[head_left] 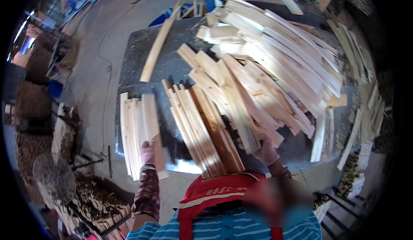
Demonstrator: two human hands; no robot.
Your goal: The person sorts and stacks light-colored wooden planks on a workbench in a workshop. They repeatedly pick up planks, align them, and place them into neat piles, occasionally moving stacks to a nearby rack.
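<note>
My left hand (147, 152), in a pinkish work glove, is closed on the near part of a pale wooden board (150, 117). That board lies along the right side of a small row of narrow boards (132, 132) at the table's left edge. My right hand (267, 153), also gloved, grips the near end of another wooden board (241, 115) at the front of a loose fanned heap. Its fingers are partly hidden and blurred. Between my hands lies a stack of narrow strips (193, 130), beside darker-toned boards (219, 132).
The dark table (142, 46) carries a large heap of boards (275, 46) at its far right. A single long board (159, 46) juts over the far left edge. A wire-guarded fan (53, 179) stands at lower left, and more wood pieces (359, 188) lie at right.
</note>
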